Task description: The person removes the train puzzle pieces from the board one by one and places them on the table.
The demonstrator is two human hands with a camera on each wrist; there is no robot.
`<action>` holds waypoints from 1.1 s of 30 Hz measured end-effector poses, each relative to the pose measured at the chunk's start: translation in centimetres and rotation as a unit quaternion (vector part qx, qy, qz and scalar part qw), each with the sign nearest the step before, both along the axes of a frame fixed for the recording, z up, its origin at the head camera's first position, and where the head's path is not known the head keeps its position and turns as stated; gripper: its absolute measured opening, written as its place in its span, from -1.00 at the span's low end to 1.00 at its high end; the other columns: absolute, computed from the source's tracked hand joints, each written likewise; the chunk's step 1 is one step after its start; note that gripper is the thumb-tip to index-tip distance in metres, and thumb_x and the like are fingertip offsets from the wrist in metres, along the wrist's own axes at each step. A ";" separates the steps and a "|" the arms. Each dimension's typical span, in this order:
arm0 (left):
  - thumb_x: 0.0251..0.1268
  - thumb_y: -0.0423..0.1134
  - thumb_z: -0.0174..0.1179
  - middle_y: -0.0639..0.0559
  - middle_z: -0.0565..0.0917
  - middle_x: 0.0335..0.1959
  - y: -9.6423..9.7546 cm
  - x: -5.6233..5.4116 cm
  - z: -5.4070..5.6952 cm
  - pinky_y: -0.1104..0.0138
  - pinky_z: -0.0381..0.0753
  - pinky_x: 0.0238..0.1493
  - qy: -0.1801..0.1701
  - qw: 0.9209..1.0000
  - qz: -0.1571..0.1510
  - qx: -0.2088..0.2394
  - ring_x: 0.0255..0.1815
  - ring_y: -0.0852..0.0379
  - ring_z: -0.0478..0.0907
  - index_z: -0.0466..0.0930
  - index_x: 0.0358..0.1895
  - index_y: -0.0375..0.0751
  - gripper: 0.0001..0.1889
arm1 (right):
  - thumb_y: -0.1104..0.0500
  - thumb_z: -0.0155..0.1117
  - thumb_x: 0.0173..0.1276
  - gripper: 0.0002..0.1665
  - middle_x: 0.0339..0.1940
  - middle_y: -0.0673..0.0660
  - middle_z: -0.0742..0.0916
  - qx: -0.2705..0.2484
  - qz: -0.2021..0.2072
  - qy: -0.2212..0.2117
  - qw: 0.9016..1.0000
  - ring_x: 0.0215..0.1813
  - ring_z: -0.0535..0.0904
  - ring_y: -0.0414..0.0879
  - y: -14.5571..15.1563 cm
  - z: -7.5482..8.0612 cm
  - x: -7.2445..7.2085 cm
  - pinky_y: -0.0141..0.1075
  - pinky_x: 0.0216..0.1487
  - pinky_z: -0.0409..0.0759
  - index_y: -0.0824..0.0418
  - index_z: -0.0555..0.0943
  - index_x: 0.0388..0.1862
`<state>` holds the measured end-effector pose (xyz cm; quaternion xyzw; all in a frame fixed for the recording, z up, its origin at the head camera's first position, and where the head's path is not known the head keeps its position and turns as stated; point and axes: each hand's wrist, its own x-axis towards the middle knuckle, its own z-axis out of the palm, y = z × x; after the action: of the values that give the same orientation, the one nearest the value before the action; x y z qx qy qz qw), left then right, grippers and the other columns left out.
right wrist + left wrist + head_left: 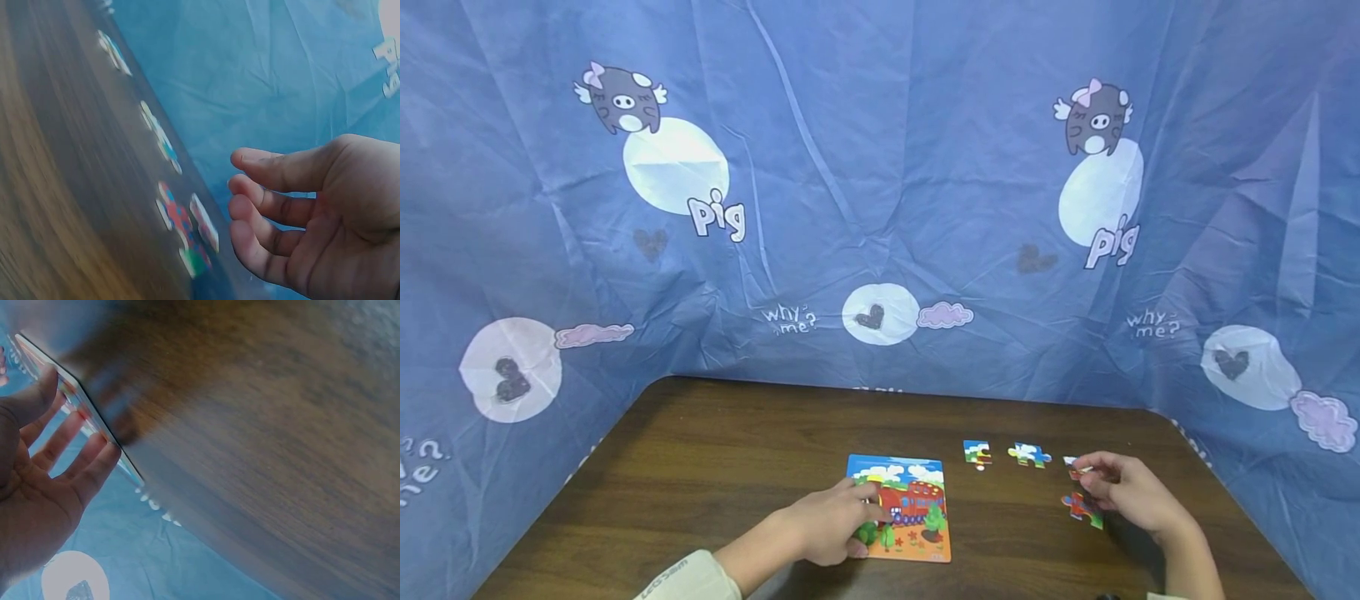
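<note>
My left hand (831, 527) rests on a train picture board (912, 504), coming in from its eight o'clock side, while my right hand (1132, 493) hovers among loose puzzle pieces on the brown tabletop (715, 467), twelve o'clock being straight away from me. The board lies flat, its red train and clouds facing up.

Four loose bits lie off to its right: a corner piece (976, 452) and a cloud piece (1027, 454) towards two o'clock, a small piece (205, 223) between two and three, and a red-and-green piece (1081, 507) at three, just beside the small one.

The fingers of my left hand are spread across the picture, pressing rather than gripping, with the thumb near the board's lower left edge. The fingers of my right hand are loosely bent, the thumb set narrowly above them. From the head they overlap the small piece; from the right wrist there is a gap, and nothing shows between the tips.

The step in hand, as I judge it, is the handling of that small piece, a lift or a release; I cannot tell which. If it is a lift, the next move calls for a fine pinch on the piece's thin edges without nudging its red-and-green neighbour towards six o'clock, the left hand steadying the board.
</note>
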<state>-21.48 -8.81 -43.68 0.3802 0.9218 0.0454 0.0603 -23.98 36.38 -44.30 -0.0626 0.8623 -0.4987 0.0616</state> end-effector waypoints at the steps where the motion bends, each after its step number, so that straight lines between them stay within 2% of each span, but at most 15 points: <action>1: 0.23 -0.09 0.44 0.13 0.51 0.31 0.0 0.0 0.0 0.26 0.67 0.09 0.000 1.000 -0.001 0.002 0.21 0.07 0.46 0.64 0.28 0.19 -0.49 | 0.30 0.22 0.51 -0.61 -0.07 0.32 0.70 0.005 0.004 0.001 1.000 -0.17 0.65 -0.04 -0.3 0.2 -0.1 -0.18 -0.23 0.72 0.53 0.52 0.19; 5: 0.22 -0.10 0.45 0.11 0.51 0.31 0.0 0.0 -0.1 0.23 0.68 0.09 -0.006 1.000 0.002 0.008 0.23 0.06 0.45 0.64 0.27 0.17 -0.49 | 0.30 0.27 0.46 -0.59 -0.22 0.23 0.66 0.019 0.032 0.018 0.999 -0.33 0.56 -0.06 -1.7 0.5 -0.6 -0.25 -0.42 0.63 0.52 0.53 0.18; 12: 0.24 -0.09 0.43 0.14 0.51 0.30 -0.1 -0.1 -0.3 0.22 0.67 0.13 -0.011 1.000 0.004 0.010 0.28 0.06 0.44 0.64 0.27 0.19 -0.50 | 0.25 0.31 0.45 -0.64 -0.25 0.20 0.66 0.042 0.075 0.033 0.996 -0.46 0.52 -0.08 -4.6 1.1 -0.8 -0.27 -0.55 0.57 0.45 0.57 0.12; 16: 0.24 -0.09 0.43 0.20 0.52 0.24 -0.2 -0.2 -0.3 0.22 0.67 0.12 -0.012 1.000 0.002 0.011 0.24 0.09 0.44 0.64 0.28 0.19 -0.50 | 0.18 0.33 0.46 -0.63 -0.25 0.13 0.65 0.069 0.102 0.052 0.991 -0.34 0.54 -0.12 -6.5 1.6 -0.8 -0.31 -0.43 0.59 0.41 0.59 0.09; 20: 0.25 -0.09 0.43 0.20 0.52 0.24 -0.2 -0.1 -0.2 0.23 0.67 0.12 -0.015 1.000 0.003 0.010 0.25 0.09 0.44 0.64 0.28 0.19 -0.50 | 0.15 0.33 0.46 -0.63 -0.22 0.10 0.65 0.086 0.128 0.070 0.986 -0.19 0.57 -0.07 -8.2 1.8 -0.7 -0.31 -0.28 0.62 0.40 0.60 0.08; 28: 0.26 -0.09 0.42 0.20 0.51 0.25 -0.2 -0.1 0.0 0.24 0.64 0.17 -0.022 1.000 0.006 0.004 0.26 0.08 0.44 0.63 0.29 0.19 -0.50 | 0.12 0.35 0.44 -0.63 -0.27 0.02 0.67 0.117 0.169 0.084 0.975 -0.24 0.58 -0.14 -11.1 1.7 -0.8 -0.33 -0.28 0.58 0.34 0.63 0.08; 33: 0.24 -0.09 0.44 0.23 0.51 0.22 -0.1 -0.1 0.0 0.23 0.64 0.17 -0.021 1.000 0.007 0.003 0.23 0.10 0.45 0.63 0.30 0.20 -0.48 | 0.13 0.37 0.44 -0.63 -0.20 0.01 0.71 0.141 0.199 0.079 0.967 -0.14 0.61 -0.09 -12.8 1.7 -1.1 -0.25 -0.17 0.62 0.34 0.63 0.09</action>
<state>-21.57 -8.92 -43.64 0.3726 0.9230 0.0566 0.0781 -25.04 23.55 -42.63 -0.2631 0.8959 -0.3437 0.0997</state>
